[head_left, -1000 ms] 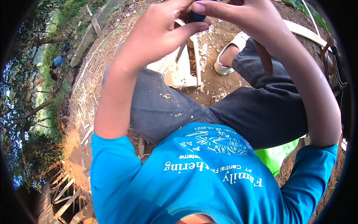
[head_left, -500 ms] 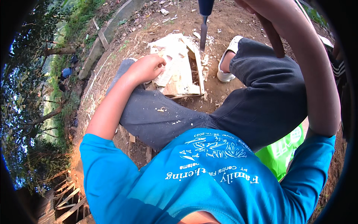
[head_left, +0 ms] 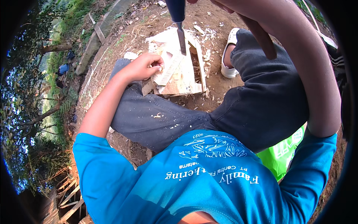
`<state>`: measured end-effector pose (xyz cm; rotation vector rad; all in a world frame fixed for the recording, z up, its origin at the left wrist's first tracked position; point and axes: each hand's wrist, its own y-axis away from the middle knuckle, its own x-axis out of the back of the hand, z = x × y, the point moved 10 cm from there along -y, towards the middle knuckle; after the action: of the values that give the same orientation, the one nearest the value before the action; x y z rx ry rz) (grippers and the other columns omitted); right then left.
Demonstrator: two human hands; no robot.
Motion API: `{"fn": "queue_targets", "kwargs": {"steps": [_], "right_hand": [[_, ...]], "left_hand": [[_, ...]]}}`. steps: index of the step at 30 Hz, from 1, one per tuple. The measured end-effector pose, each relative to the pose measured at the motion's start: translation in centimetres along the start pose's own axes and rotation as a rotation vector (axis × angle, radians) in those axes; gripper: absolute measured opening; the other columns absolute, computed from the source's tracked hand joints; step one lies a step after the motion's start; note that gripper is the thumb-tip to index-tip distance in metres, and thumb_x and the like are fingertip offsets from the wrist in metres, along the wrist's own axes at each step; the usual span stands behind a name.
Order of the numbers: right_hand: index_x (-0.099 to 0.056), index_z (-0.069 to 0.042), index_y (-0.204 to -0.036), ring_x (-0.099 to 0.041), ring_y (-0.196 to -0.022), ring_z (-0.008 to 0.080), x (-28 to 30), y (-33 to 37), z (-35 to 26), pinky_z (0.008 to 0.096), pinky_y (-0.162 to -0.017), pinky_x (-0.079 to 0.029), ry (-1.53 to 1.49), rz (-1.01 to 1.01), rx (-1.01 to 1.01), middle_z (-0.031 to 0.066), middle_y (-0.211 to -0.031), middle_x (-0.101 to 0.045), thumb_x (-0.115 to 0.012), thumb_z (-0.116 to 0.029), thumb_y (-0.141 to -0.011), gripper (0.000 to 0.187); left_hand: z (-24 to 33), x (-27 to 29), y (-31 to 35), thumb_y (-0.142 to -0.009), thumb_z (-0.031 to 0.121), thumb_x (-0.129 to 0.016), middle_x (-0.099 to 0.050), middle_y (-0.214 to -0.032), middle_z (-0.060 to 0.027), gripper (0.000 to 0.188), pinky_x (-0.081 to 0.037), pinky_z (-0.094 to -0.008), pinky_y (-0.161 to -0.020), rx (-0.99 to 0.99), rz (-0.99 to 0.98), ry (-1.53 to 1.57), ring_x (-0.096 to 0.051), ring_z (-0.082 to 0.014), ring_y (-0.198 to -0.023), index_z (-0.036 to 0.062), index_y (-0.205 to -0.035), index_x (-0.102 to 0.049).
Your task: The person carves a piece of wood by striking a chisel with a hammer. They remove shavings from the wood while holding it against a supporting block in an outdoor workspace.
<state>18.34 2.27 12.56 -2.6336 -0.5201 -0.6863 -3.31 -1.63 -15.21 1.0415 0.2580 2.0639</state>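
My left hand (head_left: 147,66) rests at the left edge of a pale wooden work block (head_left: 186,86), fingers closed against a narrow piece of light wood (head_left: 172,71) that lies slanted on top. In the raised grip of my right hand (head_left: 228,5), cut off by the top edge, is an adze-like tool (head_left: 176,10). Its dark blue head carries a narrow metal blade (head_left: 181,41) pointing down, over the upper end of the wood piece. The brown handle (head_left: 263,41) sticks out below my right forearm. Where head and handle join is out of view.
Wood chips (head_left: 209,33) litter the soil around the block. My bent legs (head_left: 261,86) flank it, with a white shoe (head_left: 228,69) to its right. A green bag (head_left: 285,153) sits by my right elbow. Beams (head_left: 87,59) lie at the left beside plants.
The tool's blade has moved left, from beside the block to over the wood piece, as my right hand shifted left. My left hand stays at the block.
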Motion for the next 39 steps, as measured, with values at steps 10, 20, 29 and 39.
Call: {"fn": "queue_targets", "kwargs": {"steps": [10, 20, 29, 39], "right_hand": [[-0.064, 0.0, -0.091, -0.056, -0.062, 0.011, -1.5, -1.4, 1.0, 0.0273, -0.057, -0.047, -0.089, -0.269, -0.316, 0.0049, -0.071, -0.061, -0.064, -0.026, -0.083, 0.028], [-0.063, 0.002, -0.089, -0.056, -0.062, 0.0106, -2.4, -1.8, 1.0, 0.0281, -0.058, -0.047, -0.108, -0.29, -0.272, 0.0044, -0.069, -0.059, -0.066, -0.025, -0.082, 0.028], [-0.063, 0.0, -0.088, -0.055, -0.063, 0.0098, -2.2, -1.3, 1.5, 0.0274, -0.057, -0.045, -0.027, -0.204, -0.28, 0.0028, -0.07, -0.059, -0.065, -0.025, -0.082, 0.026], [-0.063, 0.001, -0.09, -0.054, -0.061, 0.0109, -2.3, -1.2, 2.4, 0.0291, -0.056, -0.045, -0.085, -0.323, -0.375, 0.0032, -0.068, -0.057, -0.063, -0.025, -0.083, 0.027]], "left_hand": [[-3.4, -2.0, -0.6, -0.095, 0.004, -0.061, -0.067, -0.1, -0.0027, 0.017, -0.052, -0.0309, -0.088, 0.137, -0.387, 0.333, -0.062, -0.0103, -0.094, 0.0013, -0.112, -0.062], [-1.2, -1.4, -0.9, -0.092, 0.012, -0.065, -0.066, -0.107, -0.0027, 0.019, -0.049, -0.0342, -0.093, 0.099, -0.451, 0.054, -0.06, -0.0145, -0.104, 0.0071, -0.11, -0.064], [-3.2, 7.2, 0.8, -0.093, 0.018, -0.07, -0.069, -0.101, -0.0052, 0.026, -0.053, -0.0325, -0.083, 0.215, 0.212, -0.212, -0.066, -0.0183, -0.095, 0.0055, -0.116, -0.066], [5.7, -0.3, 0.4, -0.084, 0.018, -0.076, -0.066, -0.102, -0.0064, 0.02, -0.055, -0.0404, -0.082, -0.122, 0.057, -0.595, -0.065, -0.0272, -0.098, 0.0069, -0.099, -0.069]]}}
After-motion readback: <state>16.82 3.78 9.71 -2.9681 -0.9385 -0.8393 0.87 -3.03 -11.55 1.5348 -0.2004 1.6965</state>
